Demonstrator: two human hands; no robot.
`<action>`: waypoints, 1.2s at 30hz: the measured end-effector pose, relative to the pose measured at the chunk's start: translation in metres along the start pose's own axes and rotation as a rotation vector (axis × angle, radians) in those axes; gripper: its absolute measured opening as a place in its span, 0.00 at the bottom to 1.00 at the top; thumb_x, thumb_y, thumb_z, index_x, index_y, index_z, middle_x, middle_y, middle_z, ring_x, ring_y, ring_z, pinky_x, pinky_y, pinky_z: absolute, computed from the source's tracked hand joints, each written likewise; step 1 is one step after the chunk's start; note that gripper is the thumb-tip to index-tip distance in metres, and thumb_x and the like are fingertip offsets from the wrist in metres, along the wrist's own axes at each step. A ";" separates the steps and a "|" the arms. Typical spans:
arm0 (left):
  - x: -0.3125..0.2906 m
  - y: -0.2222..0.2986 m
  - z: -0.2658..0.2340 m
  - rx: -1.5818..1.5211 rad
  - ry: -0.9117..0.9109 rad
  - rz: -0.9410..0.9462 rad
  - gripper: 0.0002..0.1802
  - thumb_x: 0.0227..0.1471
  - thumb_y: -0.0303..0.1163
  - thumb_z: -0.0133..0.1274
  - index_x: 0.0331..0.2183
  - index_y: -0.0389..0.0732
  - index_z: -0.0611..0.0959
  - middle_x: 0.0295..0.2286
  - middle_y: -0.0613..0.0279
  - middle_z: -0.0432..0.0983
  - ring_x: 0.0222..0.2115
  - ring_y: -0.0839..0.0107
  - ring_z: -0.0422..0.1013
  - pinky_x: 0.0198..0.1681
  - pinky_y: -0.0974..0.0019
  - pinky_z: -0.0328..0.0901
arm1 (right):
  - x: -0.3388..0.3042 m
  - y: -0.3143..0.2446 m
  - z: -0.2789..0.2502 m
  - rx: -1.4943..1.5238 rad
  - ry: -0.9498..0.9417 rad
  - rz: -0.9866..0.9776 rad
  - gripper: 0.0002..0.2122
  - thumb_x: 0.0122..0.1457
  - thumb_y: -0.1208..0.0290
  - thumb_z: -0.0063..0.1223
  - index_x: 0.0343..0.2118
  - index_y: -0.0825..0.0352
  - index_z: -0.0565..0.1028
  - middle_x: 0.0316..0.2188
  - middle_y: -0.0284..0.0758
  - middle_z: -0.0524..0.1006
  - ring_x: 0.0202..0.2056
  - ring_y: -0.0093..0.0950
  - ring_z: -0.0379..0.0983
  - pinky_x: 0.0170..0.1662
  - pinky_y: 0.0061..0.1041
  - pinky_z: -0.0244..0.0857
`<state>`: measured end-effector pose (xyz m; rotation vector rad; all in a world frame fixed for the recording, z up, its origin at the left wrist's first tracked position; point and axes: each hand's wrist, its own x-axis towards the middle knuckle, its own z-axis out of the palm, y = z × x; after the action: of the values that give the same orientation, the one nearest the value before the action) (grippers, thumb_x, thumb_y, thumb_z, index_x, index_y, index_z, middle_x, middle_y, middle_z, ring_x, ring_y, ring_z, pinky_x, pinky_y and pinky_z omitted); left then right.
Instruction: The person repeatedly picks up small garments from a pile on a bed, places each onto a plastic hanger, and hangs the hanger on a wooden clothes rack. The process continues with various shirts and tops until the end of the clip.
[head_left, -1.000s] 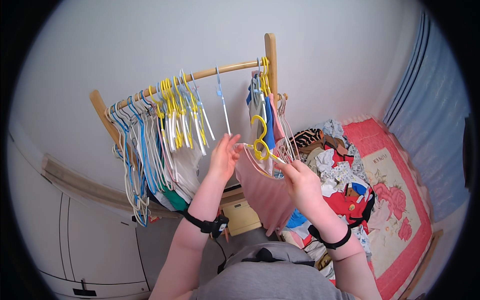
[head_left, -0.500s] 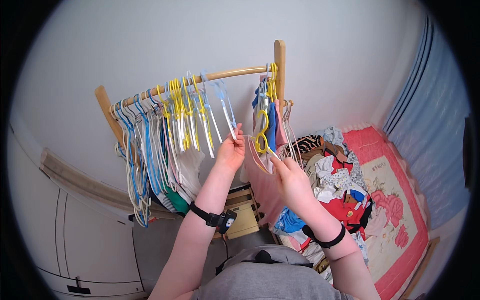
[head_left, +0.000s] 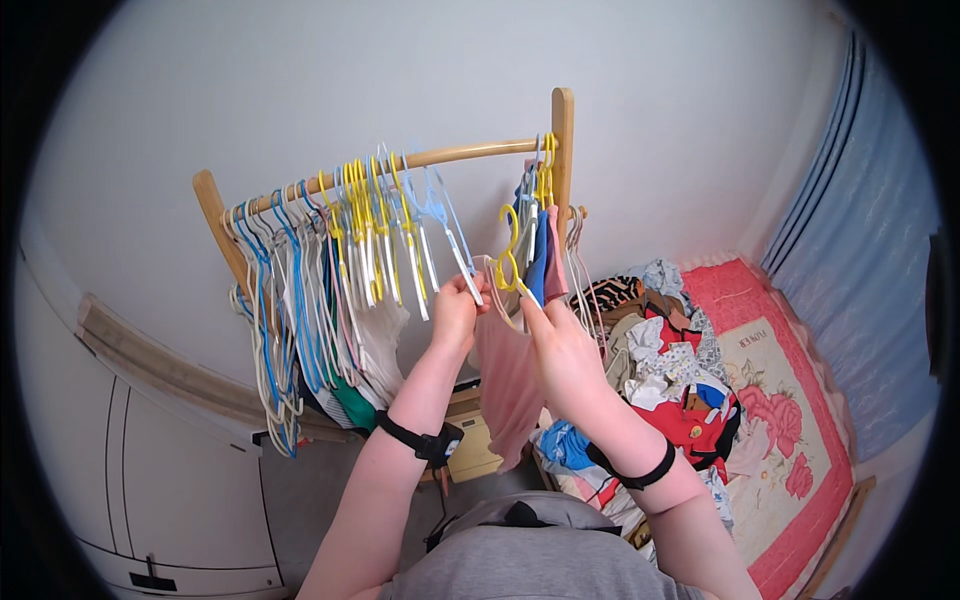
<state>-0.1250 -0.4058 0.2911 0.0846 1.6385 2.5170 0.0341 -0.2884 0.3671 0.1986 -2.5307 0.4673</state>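
Lower edge, centre: the wearer's grey shirt (head_left: 540, 550); bare forearms rise from either side, a black band with a small device (head_left: 432, 445) on the left and a plain black band (head_left: 655, 470) on the right.

Right hand (head_left: 565, 355), just right of centre: thumb and forefinger pinched on the white arm of a yellow-and-white hanger (head_left: 507, 286), remaining fingers curled in. The hanger stands tilted at frame centre, hook upward and free of the rail. A pale pink garment (head_left: 508, 385) drapes below it, neckline around the hanger arms.

Left hand (head_left: 457, 318), centre: fingers closed on the lower end of a blue-and-white hanger (head_left: 463, 255) — bare, slanted, its upper part near the rail.

Beyond, a wooden rail (head_left: 460, 153) crosses the upper middle. Left stretch: crowded white, blue and yellow hangers, a few with garments. Right end: blue and pink clothes on hangers, close to the wooden post (head_left: 563, 180).

Right of centre: a heaped clothes pile (head_left: 690, 380) on a red-edged floral cover (head_left: 715, 280). Lower left: white cabinet (head_left: 190, 460). Upper right: blue curtain (head_left: 850, 220). Behind the rail — pale wall (head_left: 400, 70).
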 end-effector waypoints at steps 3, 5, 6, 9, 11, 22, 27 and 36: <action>0.004 -0.010 -0.015 0.085 0.027 -0.030 0.07 0.60 0.29 0.50 0.36 0.35 0.78 0.28 0.63 0.75 0.23 0.76 0.70 0.27 0.73 0.66 | 0.017 -0.008 0.001 -0.004 0.008 0.016 0.20 0.53 0.82 0.47 0.51 0.68 0.69 0.34 0.43 0.69 0.37 0.44 0.72 0.39 0.38 0.69; -0.005 -0.013 -0.015 0.095 -0.016 -0.042 0.07 0.60 0.28 0.49 0.37 0.35 0.78 0.28 0.62 0.75 0.24 0.75 0.70 0.28 0.72 0.67 | 0.028 -0.005 0.004 -0.019 0.035 0.011 0.19 0.53 0.82 0.47 0.50 0.67 0.69 0.33 0.43 0.69 0.38 0.43 0.72 0.39 0.39 0.69; -0.011 -0.014 -0.017 0.100 -0.036 -0.048 0.07 0.60 0.28 0.49 0.37 0.34 0.77 0.28 0.62 0.75 0.24 0.75 0.70 0.29 0.72 0.67 | 0.035 -0.004 0.005 -0.021 0.055 0.013 0.19 0.53 0.82 0.46 0.50 0.68 0.69 0.33 0.43 0.69 0.38 0.44 0.72 0.39 0.39 0.69; -0.028 -0.019 -0.029 0.110 -0.015 -0.065 0.07 0.60 0.27 0.48 0.37 0.33 0.77 0.29 0.61 0.75 0.25 0.74 0.70 0.30 0.71 0.68 | 0.061 -0.006 0.005 -0.024 0.124 0.004 0.18 0.53 0.83 0.46 0.49 0.69 0.69 0.33 0.44 0.70 0.39 0.44 0.72 0.39 0.39 0.69; -0.037 -0.025 -0.043 0.125 -0.009 -0.067 0.08 0.61 0.27 0.48 0.38 0.32 0.77 0.29 0.61 0.75 0.24 0.75 0.71 0.30 0.70 0.68 | 0.078 -0.008 0.004 -0.037 0.184 -0.014 0.17 0.53 0.83 0.46 0.47 0.70 0.69 0.33 0.45 0.70 0.40 0.45 0.72 0.40 0.40 0.69; -0.080 -0.065 -0.066 0.201 -0.025 -0.051 0.09 0.63 0.29 0.48 0.42 0.34 0.75 0.30 0.61 0.75 0.24 0.76 0.72 0.27 0.72 0.70 | 0.104 0.011 0.044 -0.126 0.112 0.044 0.14 0.55 0.78 0.51 0.45 0.71 0.69 0.37 0.44 0.71 0.40 0.39 0.74 0.38 0.35 0.72; -0.095 -0.083 -0.057 0.230 -0.027 -0.013 0.10 0.63 0.31 0.48 0.41 0.34 0.74 0.29 0.61 0.73 0.22 0.78 0.70 0.26 0.74 0.69 | 0.046 0.014 0.031 0.058 0.317 -0.147 0.22 0.55 0.79 0.49 0.54 0.69 0.66 0.44 0.46 0.71 0.43 0.43 0.72 0.47 0.39 0.68; -0.108 -0.100 -0.019 0.246 -0.203 0.300 0.08 0.61 0.19 0.45 0.43 0.31 0.74 0.33 0.61 0.77 0.31 0.78 0.75 0.31 0.74 0.70 | -0.077 0.044 0.023 0.835 -0.005 -0.010 0.40 0.55 0.70 0.58 0.67 0.69 0.48 0.55 0.46 0.68 0.53 0.39 0.70 0.56 0.34 0.63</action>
<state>-0.0120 -0.3985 0.1948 0.6342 1.9619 2.3865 0.0769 -0.2528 0.2946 0.5111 -2.1858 1.4912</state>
